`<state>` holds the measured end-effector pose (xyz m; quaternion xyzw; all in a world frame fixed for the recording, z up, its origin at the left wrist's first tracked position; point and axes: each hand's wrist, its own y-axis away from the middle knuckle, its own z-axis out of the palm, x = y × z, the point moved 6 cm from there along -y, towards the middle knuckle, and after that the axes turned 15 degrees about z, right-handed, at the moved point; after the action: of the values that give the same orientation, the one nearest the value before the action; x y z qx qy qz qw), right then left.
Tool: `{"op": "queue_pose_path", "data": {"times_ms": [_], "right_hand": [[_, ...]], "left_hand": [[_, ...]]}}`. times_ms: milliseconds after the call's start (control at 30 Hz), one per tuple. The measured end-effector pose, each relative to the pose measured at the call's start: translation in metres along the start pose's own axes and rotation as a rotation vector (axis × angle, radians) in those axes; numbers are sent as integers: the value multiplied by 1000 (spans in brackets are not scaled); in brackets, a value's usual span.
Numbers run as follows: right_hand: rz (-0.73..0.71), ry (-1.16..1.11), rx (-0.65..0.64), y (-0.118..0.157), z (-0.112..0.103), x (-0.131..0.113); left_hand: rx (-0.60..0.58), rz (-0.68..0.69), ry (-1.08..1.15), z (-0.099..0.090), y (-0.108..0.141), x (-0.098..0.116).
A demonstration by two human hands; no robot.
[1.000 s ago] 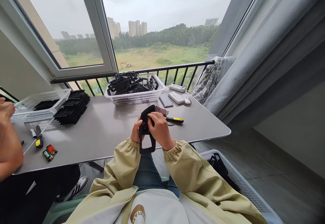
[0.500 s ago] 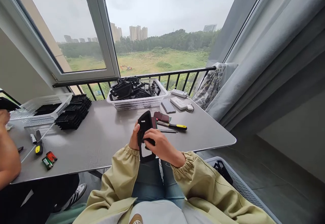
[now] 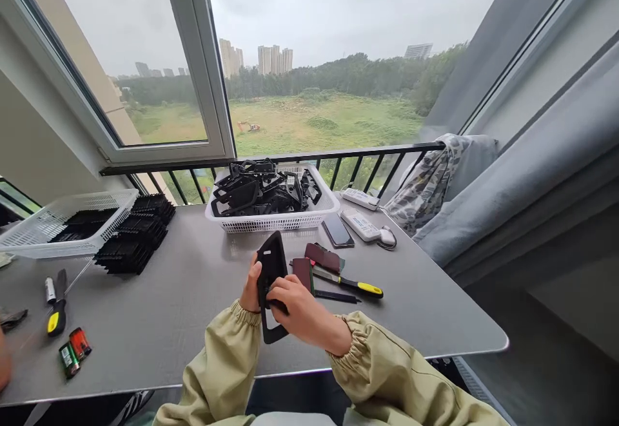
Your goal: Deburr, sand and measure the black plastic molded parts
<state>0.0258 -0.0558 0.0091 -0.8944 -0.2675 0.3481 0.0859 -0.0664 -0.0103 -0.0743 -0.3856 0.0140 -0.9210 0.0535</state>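
Note:
My left hand point(image 3: 250, 287) grips a black plastic frame point(image 3: 273, 252) by its left edge, holding it tilted upright above the front of the table. The frame has a small slot near its top and a larger opening low down. My right hand point(image 3: 302, 310) is closed, its curled fingers pressed against the middle of the frame's face; anything pinched in them is hidden. Just beyond lie a dark red block point(image 3: 303, 273), a folded dark red piece point(image 3: 325, 257), a flat tool with a yellow-and-black handle point(image 3: 362, 286) and a thin black strip point(image 3: 337, 296).
A white basket point(image 3: 275, 223) heaped with black plastic parts stands at the back. Right of it are a phone point(image 3: 338, 231) and power strips point(image 3: 360, 225). Leftward are stacked black parts point(image 3: 135, 236), another basket point(image 3: 29, 242), a yellow-handled tool point(image 3: 57, 316) and a co-worker's arm point(image 3: 4, 358).
The camera view has shifted, and the co-worker's arm is now mostly out of sight at the left. Both my hands stay on the black frame, with the right fingers still at its middle.

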Motion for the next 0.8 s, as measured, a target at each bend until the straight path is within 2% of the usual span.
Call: {"op": "queue_pose_path", "data": {"times_ms": [67,100,167,200,367,433,500,600,700,800], "right_hand": [[51,-189,122,-12,-21,12],[99,-255,224,-19,-32,19],[173,-306,422,-30,-49,29],[179,-310,457,-35,-51,30],[-33,-307,312,-43,-36,21],[-27,-298,354,-44,-41,33],[61,-267,463,-47,-54,53],[89,-281,492,-47,-66,67],[37,-324,461,-34,-65,59],[-55,-396,320,-19,-56,42]], "left_hand": [[-36,62,-23,2,-7,4],[-52,96,-38,4,-9,6],[-90,132,-76,9,-11,9],[-104,142,-91,13,-10,9],[-99,169,-92,24,-3,12],[-109,165,-69,28,1,10],[-107,152,-45,32,5,8],[-72,132,-20,41,8,2],[5,135,8,46,6,-4],[120,121,49,45,5,-12]]}}
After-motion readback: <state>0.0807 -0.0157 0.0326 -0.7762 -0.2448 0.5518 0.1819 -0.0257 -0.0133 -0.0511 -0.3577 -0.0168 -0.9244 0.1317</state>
